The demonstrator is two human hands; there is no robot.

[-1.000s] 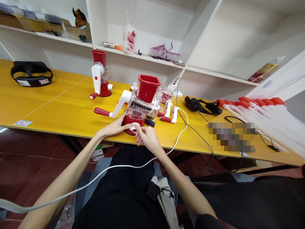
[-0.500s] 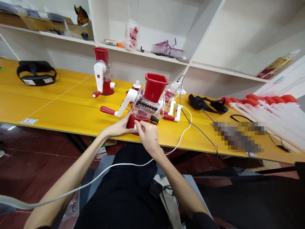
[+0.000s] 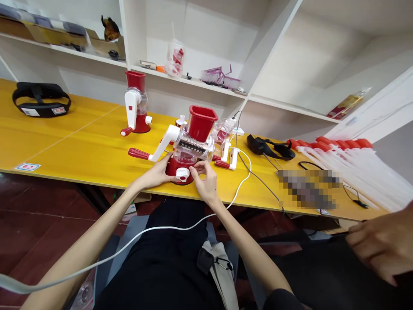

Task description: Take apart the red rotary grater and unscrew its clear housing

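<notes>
A red and white rotary grater (image 3: 195, 148) stands at the table's front edge, with a red hopper, a clear body around a metal drum and a white crank with a red handle. My left hand (image 3: 158, 173) is wrapped around the left side of its red base. At the base's front, a white knob (image 3: 182, 174) is in plain sight between my hands. My right hand (image 3: 206, 181) is at the base's right side, just beside the knob. Its thumb and index finger are curled together with their tips against the base; the other fingers are partly hidden.
Another rotary grater (image 3: 137, 103) stands farther back left. Loose white cranks (image 3: 232, 158) lie right of mine, near a white cable (image 3: 247, 176). Black headgear (image 3: 41, 99) and black straps (image 3: 271, 147) rest on the table. Another person's hand (image 3: 383, 241) is at right.
My right hand has let go of the knob and shifted to the base's right side, leaving the knob visible. The left hand keeps its hold. Another person's hand has appeared at right.
</notes>
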